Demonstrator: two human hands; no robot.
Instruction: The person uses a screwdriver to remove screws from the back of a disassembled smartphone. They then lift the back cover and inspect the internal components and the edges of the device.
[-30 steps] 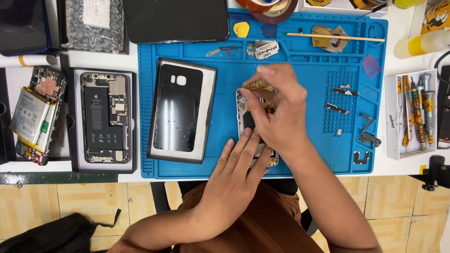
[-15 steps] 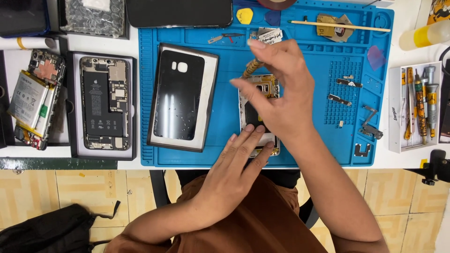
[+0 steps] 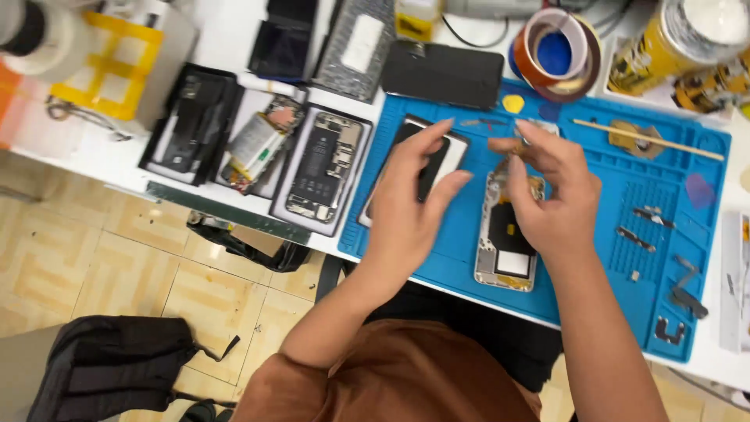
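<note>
An opened phone body (image 3: 504, 238) lies face down on the blue work mat (image 3: 601, 273), its silver frame and black inner pad showing. My right hand (image 3: 555, 199) hovers over its top end, thumb and forefinger pinched on a small brown part (image 3: 506, 146). My left hand (image 3: 410, 199) is raised just left of the phone with its fingers spread and holds nothing. It covers most of a black back cover (image 3: 441, 160) lying on the mat.
A second opened phone (image 3: 324, 164) rests in a tray left of the mat, beside a loose battery (image 3: 254, 148). Small metal parts (image 3: 641, 227), a wooden stick (image 3: 648, 141) and a yellow pick (image 3: 513, 103) lie on the mat. Tape rolls (image 3: 555, 51) stand behind. A black backpack (image 3: 109, 363) sits on the floor.
My left hand has lifted off the phone body and moved left over the back cover. My right hand has risen with the small brown part. The camera view has swung left.
</note>
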